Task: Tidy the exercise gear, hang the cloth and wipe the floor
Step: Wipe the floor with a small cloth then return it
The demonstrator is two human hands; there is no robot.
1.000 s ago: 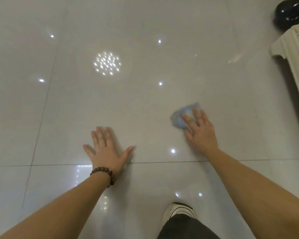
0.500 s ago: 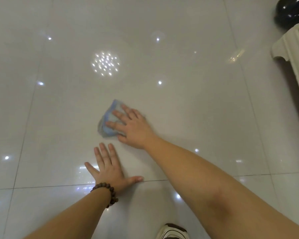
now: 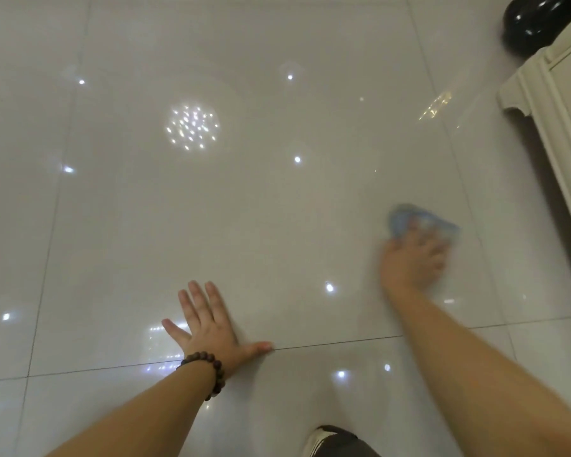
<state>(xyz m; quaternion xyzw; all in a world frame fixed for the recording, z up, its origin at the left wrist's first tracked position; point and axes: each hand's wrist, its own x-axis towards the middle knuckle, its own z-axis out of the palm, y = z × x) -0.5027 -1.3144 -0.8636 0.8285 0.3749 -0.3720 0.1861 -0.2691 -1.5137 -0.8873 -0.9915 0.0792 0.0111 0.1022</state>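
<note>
Glossy pale tile floor (image 3: 277, 209) stretching ahead, reflecting ceiling lights. Cream cabinet (image 3: 561, 133) standing at right. My left hand (image 3: 208, 328) resting flat, fingers spread wide. My right hand (image 3: 412, 258), blurred, pressing blue cloth (image 3: 419, 222) against floor near cabinet; finger curl unclear.

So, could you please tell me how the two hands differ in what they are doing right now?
The left hand lies flat with fingers spread on the bare floor; the right hand presses the blue cloth. The left looks sharp, the right blurred. The left wrist wears a bead bracelet; the right is bare. Both are down on the floor.
</note>
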